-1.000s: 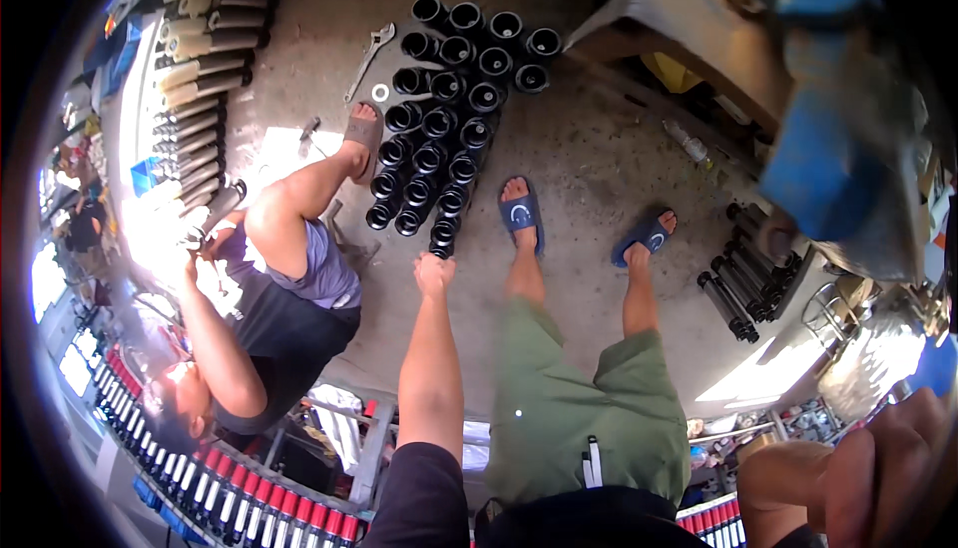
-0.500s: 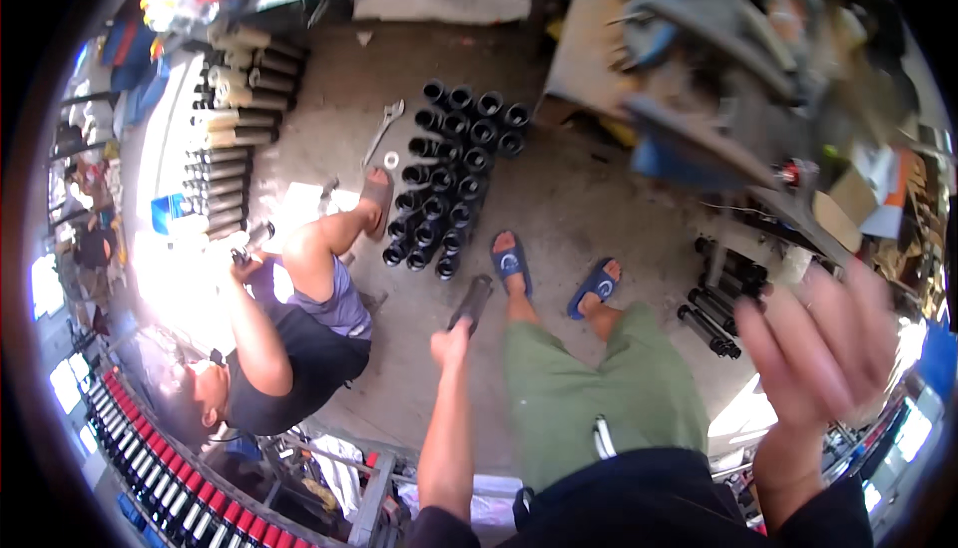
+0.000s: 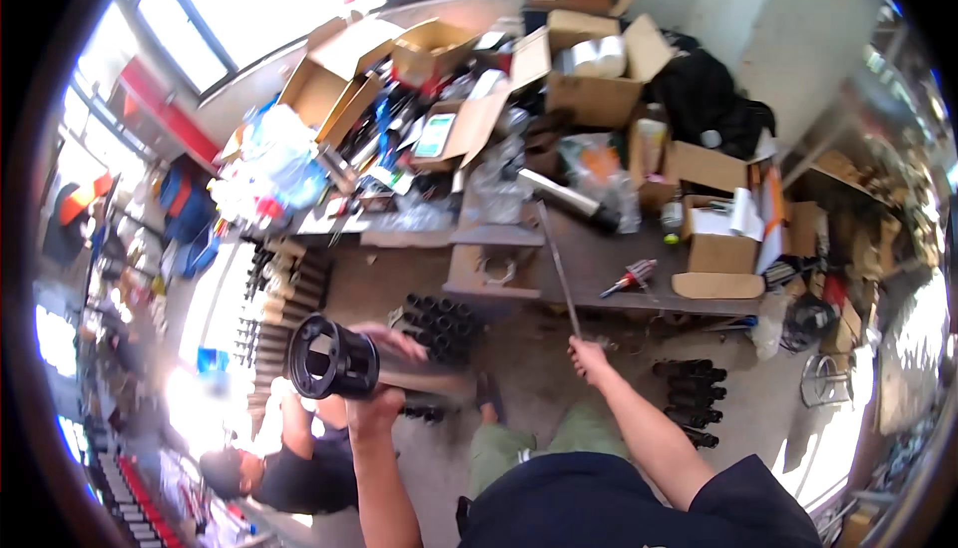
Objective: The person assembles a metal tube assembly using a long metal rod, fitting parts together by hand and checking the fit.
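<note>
My left hand [image 3: 373,412] is closed around a dark cylindrical tube [image 3: 336,360], raised in front of me at the left. The tube's black end has an open ring with slots, and its other end is smeared by motion. My right hand [image 3: 589,359] is closed on one end of a long thin metal rod [image 3: 561,269]. The rod points up and away, its far tip over the workbench [image 3: 609,293] edge. Beyond that tip a pale tube with a black end [image 3: 569,199] lies on the bench.
Open cardboard boxes [image 3: 595,99], plastic bags and a red-handled tool [image 3: 631,277] crowd the bench. Black tubes [image 3: 439,326] stand grouped on the floor, and more dark tubes [image 3: 691,400] lie at the right. A co-worker [image 3: 309,473] sits at the left, near stacked tubes [image 3: 284,298].
My view has swung up toward the bench. My left hand has lifted the tube. My right hand, earlier raised with fingers spread, now grips the rod.
</note>
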Available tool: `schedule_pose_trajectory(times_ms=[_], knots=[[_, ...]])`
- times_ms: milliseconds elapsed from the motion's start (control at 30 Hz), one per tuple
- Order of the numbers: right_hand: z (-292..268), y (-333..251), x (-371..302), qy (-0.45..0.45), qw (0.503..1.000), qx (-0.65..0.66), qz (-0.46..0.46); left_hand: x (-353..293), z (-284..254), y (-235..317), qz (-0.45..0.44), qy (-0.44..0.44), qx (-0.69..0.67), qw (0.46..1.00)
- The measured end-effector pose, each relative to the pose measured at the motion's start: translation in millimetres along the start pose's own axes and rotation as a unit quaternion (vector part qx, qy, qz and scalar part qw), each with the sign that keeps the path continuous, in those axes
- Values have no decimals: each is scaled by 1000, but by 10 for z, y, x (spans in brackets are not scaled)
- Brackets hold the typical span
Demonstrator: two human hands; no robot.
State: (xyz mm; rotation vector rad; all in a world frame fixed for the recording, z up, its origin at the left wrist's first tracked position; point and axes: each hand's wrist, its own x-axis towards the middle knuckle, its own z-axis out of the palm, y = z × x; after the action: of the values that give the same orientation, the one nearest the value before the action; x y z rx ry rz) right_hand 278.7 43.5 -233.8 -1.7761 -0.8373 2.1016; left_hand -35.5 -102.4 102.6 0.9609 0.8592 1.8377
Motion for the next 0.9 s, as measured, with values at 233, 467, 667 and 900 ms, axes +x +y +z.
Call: schedule_pose_trajectory(times_ms=[233,467,667,900], knots=[[-743,455,-1200,277,880,-364,-126,1767,293,-730,27,83,141,986],[-576,998,-2205,359,853,-313,-212,2650,55,-1168,-111,24,163,980],[64,703,-2629,363,860,-222,-282,2518,62,-1348,-41,-50,234,970],[82,204,-2993,358,831,-271,-329,1874,145,-1150,8,-78,250,965]])
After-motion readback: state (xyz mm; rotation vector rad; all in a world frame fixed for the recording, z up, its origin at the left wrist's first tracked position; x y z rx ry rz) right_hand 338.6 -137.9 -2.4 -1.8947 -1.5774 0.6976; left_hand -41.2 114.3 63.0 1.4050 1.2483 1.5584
